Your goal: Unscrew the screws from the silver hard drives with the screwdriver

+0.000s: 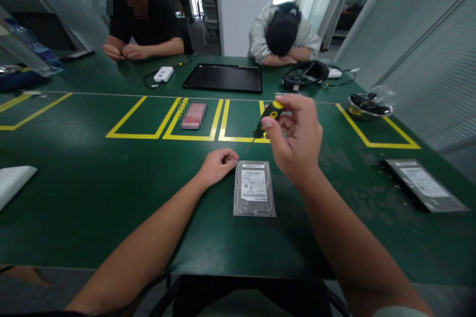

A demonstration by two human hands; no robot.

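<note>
A silver hard drive [255, 189] with a white label lies flat on the green table in front of me. At its far left corner is my left hand [219, 166], fingers curled with the tips at the drive's edge; whether they pinch anything small I cannot make out. My right hand [297, 133] is raised above the drive's far right side and grips a black and yellow screwdriver [268, 118]. The screwdriver tilts, its thin shaft pointing down and left to just above the drive's far left corner.
Another hard drive [424, 183] lies at the right. A metal bowl [370, 106] of dark items stands behind it. Yellow tape rectangles mark the green table [111, 183]. Farther back are a black flat panel [223, 78], a white device [164, 74], coiled cables [305, 75] and two seated people.
</note>
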